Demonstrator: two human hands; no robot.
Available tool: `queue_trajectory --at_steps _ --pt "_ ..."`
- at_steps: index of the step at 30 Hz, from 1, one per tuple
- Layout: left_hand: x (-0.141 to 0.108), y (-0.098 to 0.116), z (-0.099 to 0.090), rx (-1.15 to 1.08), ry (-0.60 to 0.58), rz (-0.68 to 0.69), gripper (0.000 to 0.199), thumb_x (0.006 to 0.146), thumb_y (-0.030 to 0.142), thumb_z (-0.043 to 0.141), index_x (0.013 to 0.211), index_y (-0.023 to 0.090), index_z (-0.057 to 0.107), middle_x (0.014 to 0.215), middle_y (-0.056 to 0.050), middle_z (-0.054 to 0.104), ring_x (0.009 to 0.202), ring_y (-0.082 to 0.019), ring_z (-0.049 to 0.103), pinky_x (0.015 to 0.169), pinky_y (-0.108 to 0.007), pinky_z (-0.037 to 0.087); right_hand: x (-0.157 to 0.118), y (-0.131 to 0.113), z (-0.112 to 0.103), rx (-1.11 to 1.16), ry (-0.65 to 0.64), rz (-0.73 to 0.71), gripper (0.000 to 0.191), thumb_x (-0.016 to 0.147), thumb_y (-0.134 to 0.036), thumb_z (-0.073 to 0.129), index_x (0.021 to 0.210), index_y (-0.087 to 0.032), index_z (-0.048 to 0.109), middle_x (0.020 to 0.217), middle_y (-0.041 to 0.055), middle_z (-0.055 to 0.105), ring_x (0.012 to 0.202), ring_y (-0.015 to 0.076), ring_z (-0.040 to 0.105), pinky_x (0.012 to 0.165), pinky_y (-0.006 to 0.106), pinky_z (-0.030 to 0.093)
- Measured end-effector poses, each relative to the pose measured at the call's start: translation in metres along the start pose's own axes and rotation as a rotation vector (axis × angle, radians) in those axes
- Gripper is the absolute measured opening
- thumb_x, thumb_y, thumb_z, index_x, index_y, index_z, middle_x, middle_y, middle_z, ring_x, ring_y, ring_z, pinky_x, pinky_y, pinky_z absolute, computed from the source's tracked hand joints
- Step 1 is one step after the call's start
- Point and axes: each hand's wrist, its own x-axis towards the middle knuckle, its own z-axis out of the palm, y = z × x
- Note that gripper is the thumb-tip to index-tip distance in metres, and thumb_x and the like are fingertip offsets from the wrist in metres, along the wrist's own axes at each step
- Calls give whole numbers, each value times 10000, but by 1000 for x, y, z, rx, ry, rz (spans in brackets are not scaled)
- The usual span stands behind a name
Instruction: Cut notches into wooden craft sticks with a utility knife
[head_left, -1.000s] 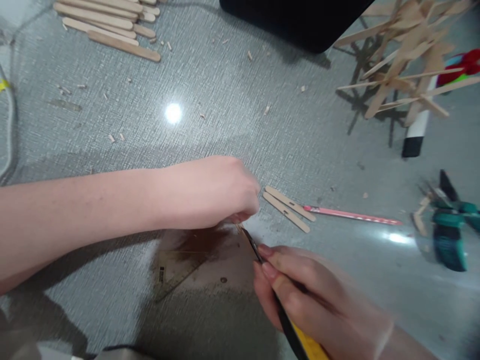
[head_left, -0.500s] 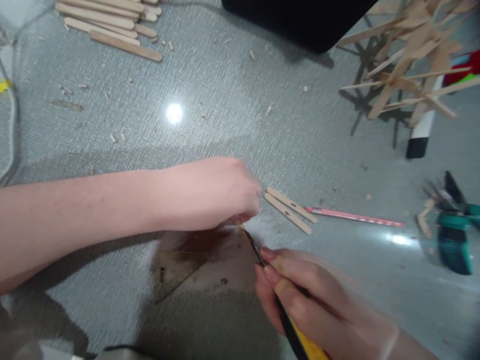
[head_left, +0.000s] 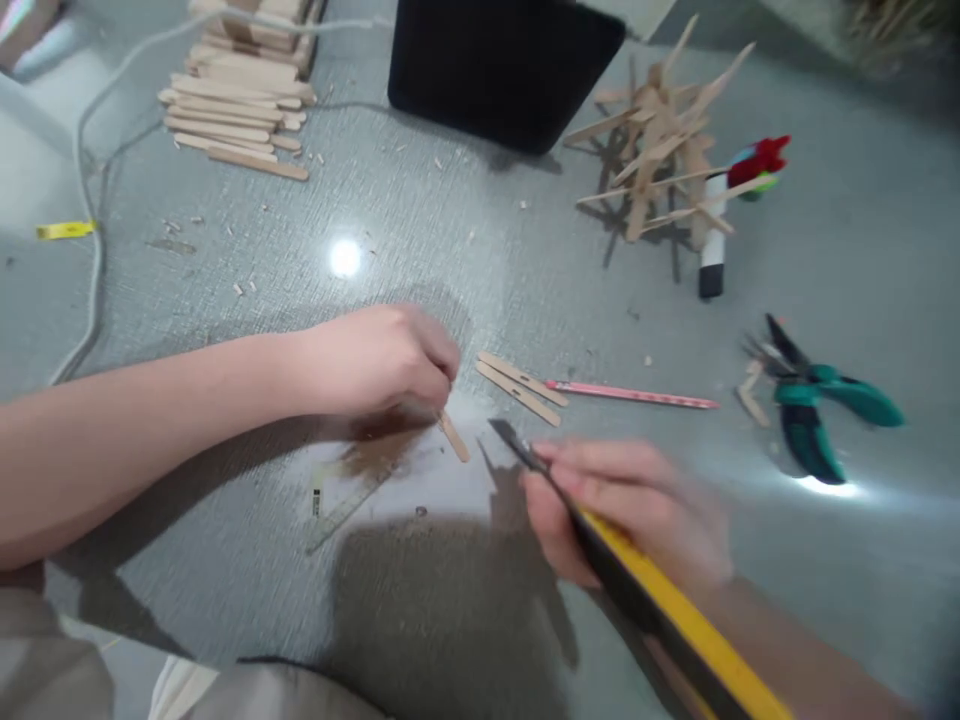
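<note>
My left hand (head_left: 390, 360) is closed on a wooden craft stick (head_left: 454, 438), whose lower end sticks out below the fingers over a pale patch with a clear ruler (head_left: 349, 515). In my right hand (head_left: 615, 500) is a yellow and black utility knife (head_left: 660, 590). Its blade points up and left, a short way right of the held stick and apart from it. Two craft sticks (head_left: 519, 392) with small dark slots lie just right of my left hand. A pink pencil (head_left: 637, 395) touches or nearly touches them.
Stacked craft sticks (head_left: 232, 115) lie at upper left, near a white cable (head_left: 97, 270). A black object (head_left: 495, 75) stands at the back. To its right are a craft-stick structure (head_left: 660, 160) and a marker (head_left: 712, 240). Green-handled pliers (head_left: 806, 400) lie at right. Wood chips dot the table.
The knife blade has come away from the stick, and my right hand has drawn back. More of the stick now shows below my left hand. The whole view has shifted and widened.
</note>
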Motion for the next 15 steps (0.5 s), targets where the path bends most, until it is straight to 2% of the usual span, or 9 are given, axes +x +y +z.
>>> queue_trajectory --at_steps 1,2,3,4,7,8,10,13,15 --pt "-1 2 -3 80 -13 11 319 943 97 474 858 227 753 904 -28 729 867 -162 636 843 -323 451 3 8 4 -54 156 -98 294 704 -78 765 884 -292 676 794 -16 694 676 183 707 536 304 603" --pt "-2 5 -7 157 -41 17 319 971 133 458 888 234 749 935 -27 731 897 -170 638 857 -336 448 7 15 7 -52 215 -135 276 693 -79 767 845 -277 651 791 -32 678 685 167 702 598 312 610" --pt "-2 11 -10 232 -75 18 320 993 166 443 905 237 743 964 -26 730 938 -180 638 873 -348 446 10 21 9 -41 246 -119 241 717 -85 747 836 -260 632 787 -27 668 730 183 704 716 379 618" --pt "-3 18 -13 304 -105 2 323 1009 195 431 909 237 736 992 -26 727 966 -188 635 887 -360 446 13 25 11 -17 276 -97 205 747 -101 726 841 -247 617 800 -15 660 756 193 701 734 403 607" --pt "-7 52 -10 447 -113 -211 272 1001 213 455 920 219 715 1082 -31 702 985 -198 624 898 -371 465 18 29 15 89 323 -34 147 816 -149 681 845 -235 566 805 -19 613 656 157 663 560 326 550" --pt "-8 65 -4 475 -64 -360 235 981 187 475 963 211 708 1115 -36 688 969 -193 623 876 -354 480 19 28 17 116 329 -22 137 828 -161 674 842 -234 559 804 -23 602 633 144 648 541 311 533" --pt "-9 91 16 534 -14 -485 256 988 192 461 1123 142 673 1151 -111 658 956 -212 626 836 -355 508 19 26 19 152 333 -8 121 839 -181 671 838 -232 561 807 -26 595 614 126 624 558 306 526" --pt "-9 117 53 596 21 -535 398 980 345 530 1275 83 587 1194 -158 627 995 -254 625 851 -390 532 20 24 20 183 316 0 101 846 -196 669 839 -235 576 827 -23 601 613 119 601 579 309 513" --pt "-8 125 70 630 44 -540 485 952 393 582 1272 28 572 1255 -200 598 1076 -284 611 891 -397 536 20 24 20 195 299 2 100 850 -197 668 837 -239 578 829 -20 598 628 126 599 586 313 502"
